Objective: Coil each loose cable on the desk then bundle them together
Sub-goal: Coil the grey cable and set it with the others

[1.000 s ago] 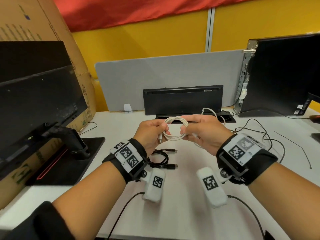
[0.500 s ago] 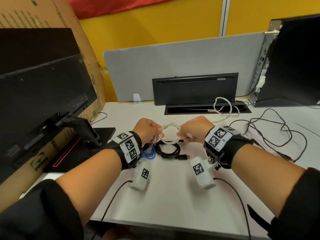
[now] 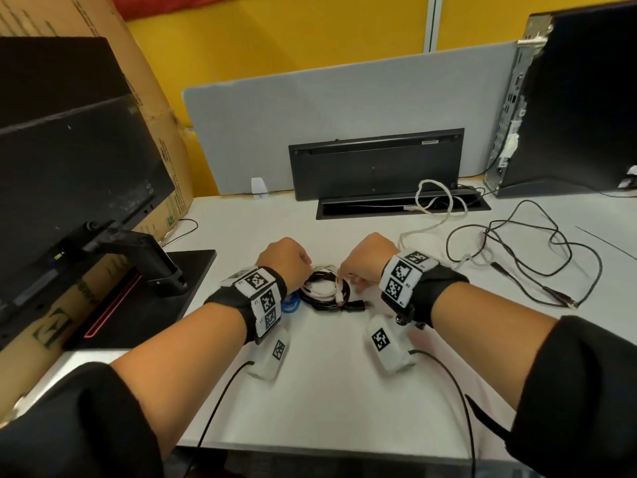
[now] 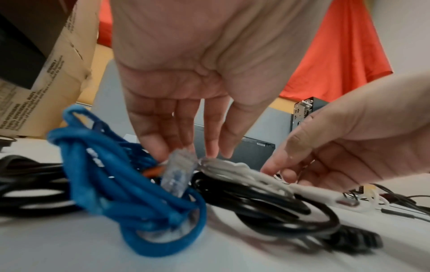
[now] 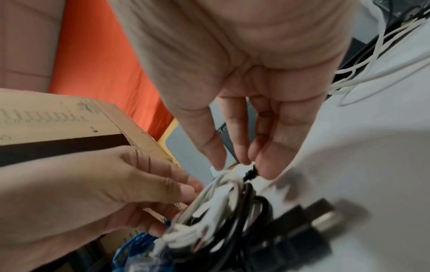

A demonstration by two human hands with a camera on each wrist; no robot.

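A coiled white cable [image 3: 322, 288] lies on top of a coiled black cable [image 3: 331, 304] on the white desk [image 3: 327, 391]. My left hand [image 3: 293, 267] pinches the white coil's left side with fingers pointing down [image 4: 204, 154]. My right hand [image 3: 358, 267] pinches its right side [image 5: 244, 165]. A coiled blue network cable [image 3: 291, 305] with a clear plug [image 4: 177, 174] sits against the left of the pile, under my left wrist. A loose white cable [image 3: 434, 201] and a loose black cable [image 3: 517, 257] sprawl at the back right.
A monitor [image 3: 69, 167] on a black stand base [image 3: 155, 298] fills the left side, with a cardboard box [image 3: 144, 81] behind it. A black cable hatch [image 3: 375, 163] and a grey divider [image 3: 344, 115] are at the back. A PC tower [image 3: 568, 98] stands at the right.
Both hands came down from mid-air to the desk with the white coil. It now rests on the black coil, beside the blue one.
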